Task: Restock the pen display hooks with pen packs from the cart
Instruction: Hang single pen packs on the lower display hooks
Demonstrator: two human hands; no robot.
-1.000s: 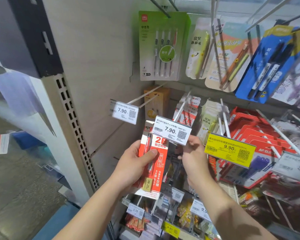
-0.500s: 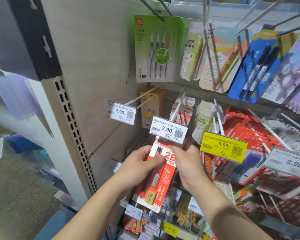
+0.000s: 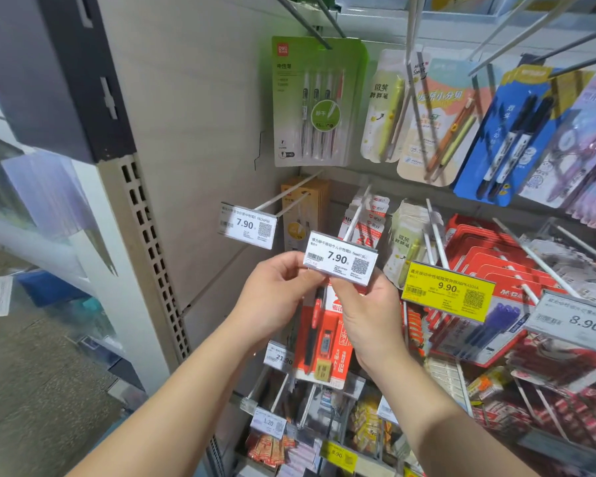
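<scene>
A red and white pen pack (image 3: pixel 324 342) hangs upright between my hands, just under the white 7.90 price tag (image 3: pixel 341 261) at the tip of a white hook (image 3: pixel 356 213). My left hand (image 3: pixel 276 297) pinches the pack's top left corner, right behind the tag. My right hand (image 3: pixel 369 315) grips the pack's right edge below the tag. The pack's top is hidden by the tag and my fingers. More packs of the same kind (image 3: pixel 372 218) hang at the back of that hook.
A neighbouring hook on the left carries a 7.90 tag (image 3: pixel 246 225) and yellow packs (image 3: pixel 305 208). A yellow 9.90 tag (image 3: pixel 448 290) and an 8.90 tag (image 3: pixel 578 321) stick out on the right. Green (image 3: pixel 315 101) and blue (image 3: pixel 516 132) pen packs hang above; small tags below.
The pack has turned from tilted to upright and shifted right, under the 7.90 tag. Both hands have come up to the tag, the left now at the pack's top.
</scene>
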